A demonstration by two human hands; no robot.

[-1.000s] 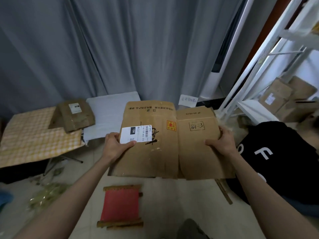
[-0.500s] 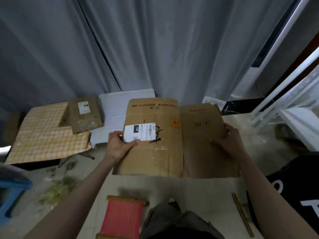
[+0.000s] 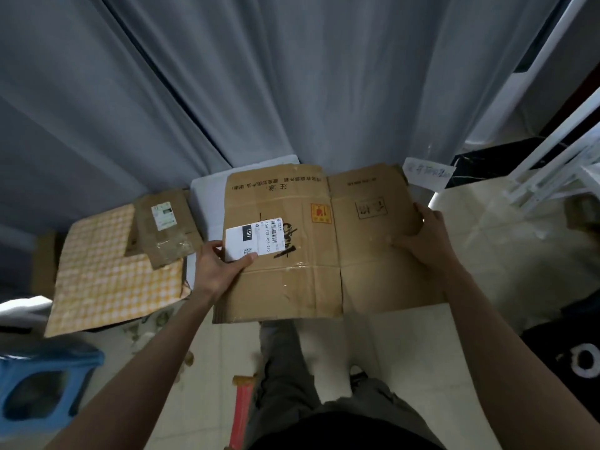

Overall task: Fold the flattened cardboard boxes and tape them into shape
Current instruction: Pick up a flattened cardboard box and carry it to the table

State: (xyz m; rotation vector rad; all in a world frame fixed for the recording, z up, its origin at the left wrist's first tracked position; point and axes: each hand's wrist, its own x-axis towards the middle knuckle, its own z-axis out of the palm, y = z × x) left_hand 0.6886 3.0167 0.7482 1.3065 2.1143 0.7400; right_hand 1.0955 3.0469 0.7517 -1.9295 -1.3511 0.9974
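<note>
Two hands hold one flattened cardboard box [image 3: 311,248] out in front of the person, above the pale floor [image 3: 406,345], its printed face turned up and its flaps spread flat. The left hand [image 3: 217,271] has its grip clamped on the box's left edge, thumb lying over the corner of a white shipping label [image 3: 255,238]. The right hand [image 3: 425,237] has its grip on the right edge, fingers curled over the cardboard. Left of the box lies a yellow checked sheet [image 3: 110,274], with a second flattened box [image 3: 165,227] resting on its far corner. A blue stool [image 3: 39,388] stands at the lower left. Grey curtains [image 3: 259,79] hang behind, and a white rack [image 3: 558,177] stands at the right.
</note>
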